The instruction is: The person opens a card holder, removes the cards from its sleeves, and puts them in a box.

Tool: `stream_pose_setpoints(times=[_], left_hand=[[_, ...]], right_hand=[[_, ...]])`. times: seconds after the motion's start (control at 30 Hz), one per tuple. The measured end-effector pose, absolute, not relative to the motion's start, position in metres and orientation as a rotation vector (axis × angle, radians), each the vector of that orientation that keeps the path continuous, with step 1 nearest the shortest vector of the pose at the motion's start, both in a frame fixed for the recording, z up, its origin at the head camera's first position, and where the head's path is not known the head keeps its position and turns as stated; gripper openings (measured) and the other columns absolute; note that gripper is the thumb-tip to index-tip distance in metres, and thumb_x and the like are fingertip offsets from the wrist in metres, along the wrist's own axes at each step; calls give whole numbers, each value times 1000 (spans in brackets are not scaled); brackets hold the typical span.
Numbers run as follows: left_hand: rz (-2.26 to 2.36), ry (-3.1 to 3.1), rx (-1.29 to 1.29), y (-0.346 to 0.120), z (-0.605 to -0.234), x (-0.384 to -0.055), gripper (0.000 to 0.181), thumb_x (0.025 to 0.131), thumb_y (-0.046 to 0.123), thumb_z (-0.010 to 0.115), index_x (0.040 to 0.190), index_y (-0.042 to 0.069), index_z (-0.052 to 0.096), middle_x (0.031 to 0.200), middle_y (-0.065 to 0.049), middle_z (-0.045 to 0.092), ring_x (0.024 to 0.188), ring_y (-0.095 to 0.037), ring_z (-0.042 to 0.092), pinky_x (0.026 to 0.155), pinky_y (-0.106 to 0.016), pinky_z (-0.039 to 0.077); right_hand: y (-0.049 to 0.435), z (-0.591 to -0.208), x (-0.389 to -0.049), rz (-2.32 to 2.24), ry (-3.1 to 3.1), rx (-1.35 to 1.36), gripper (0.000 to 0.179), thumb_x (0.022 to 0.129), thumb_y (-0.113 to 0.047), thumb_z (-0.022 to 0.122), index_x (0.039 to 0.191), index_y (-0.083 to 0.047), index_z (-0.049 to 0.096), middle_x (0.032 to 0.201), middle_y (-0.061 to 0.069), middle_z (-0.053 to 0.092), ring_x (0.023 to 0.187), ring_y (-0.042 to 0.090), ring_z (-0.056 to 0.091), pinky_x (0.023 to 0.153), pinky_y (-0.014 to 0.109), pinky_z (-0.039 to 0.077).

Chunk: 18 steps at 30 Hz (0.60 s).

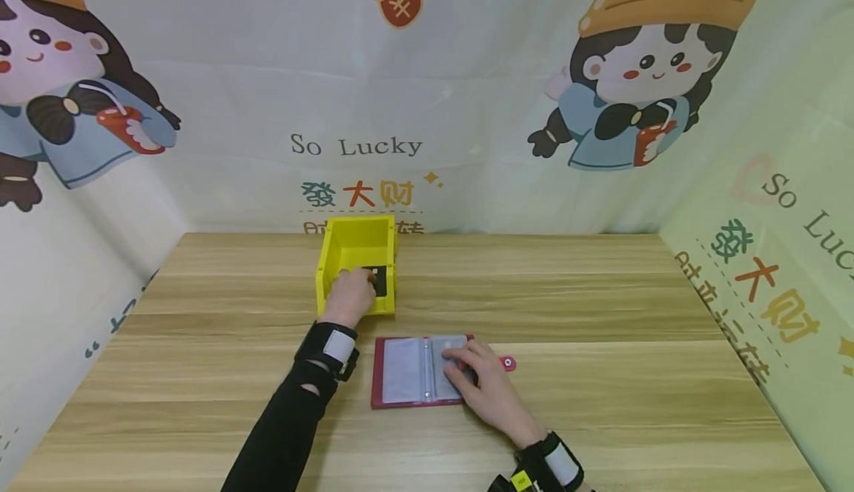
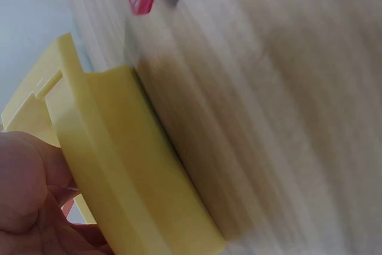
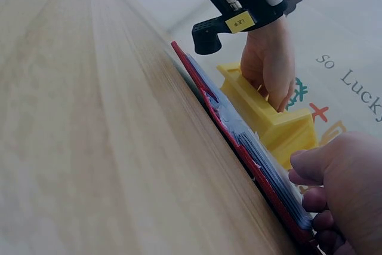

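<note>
A yellow bin (image 1: 388, 307) stands at the back of the wooden table, and my left hand (image 1: 350, 296) reaches down into it. The fingers are at a flat black piece (image 1: 381, 281) inside; I cannot tell whether they grip it. In the left wrist view, the bin's wall (image 2: 125, 147) hides most of these fingertips. In front of the bin lies a small red card binder (image 1: 378, 373), opened flat with clear sleeve pages (image 1: 402, 370). My right hand (image 1: 487, 384) rests on the right-hand page, its fingers loosely bent. The right wrist view shows the sleeves (image 3: 262, 156) stacked thick on that side.
A red strap with a snap button (image 1: 508, 364) sticks out from the binder's right edge. Around the wooden table (image 1: 600, 314) hang pale printed cloths (image 1: 480, 107) at the back and sides. Both wrists wear black straps with cameras.
</note>
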<state>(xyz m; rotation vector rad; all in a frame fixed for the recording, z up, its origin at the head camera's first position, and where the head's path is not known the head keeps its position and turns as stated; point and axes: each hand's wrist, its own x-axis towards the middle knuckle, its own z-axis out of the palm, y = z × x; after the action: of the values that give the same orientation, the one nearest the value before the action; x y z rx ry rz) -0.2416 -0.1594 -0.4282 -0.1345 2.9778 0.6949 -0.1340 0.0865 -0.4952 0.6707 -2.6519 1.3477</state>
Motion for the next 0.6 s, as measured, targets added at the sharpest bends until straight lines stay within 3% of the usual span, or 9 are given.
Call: stream_pose_setpoints(times=[0.3,0.6], left_hand=[[859,3186,-55,-157,-430,-224,30,97,2,49,118,-5,70,114,-27,60,106,-39,56,94,-49,48],[1111,3208,168,-140,-425,-181,19,98,4,57,108,0,73,96,-15,70,79,-23,57,73,-33,48]], right_hand=[[86,-496,-134,1337,-2648,674,20,96,-15,67,114,-8,72,85,-8,52,85,7,45,73,20,35],[86,-494,-133,1336,-2644,668,20,95,-14,68,113,-8,73,84,-9,51,84,6,44,73,20,35]])
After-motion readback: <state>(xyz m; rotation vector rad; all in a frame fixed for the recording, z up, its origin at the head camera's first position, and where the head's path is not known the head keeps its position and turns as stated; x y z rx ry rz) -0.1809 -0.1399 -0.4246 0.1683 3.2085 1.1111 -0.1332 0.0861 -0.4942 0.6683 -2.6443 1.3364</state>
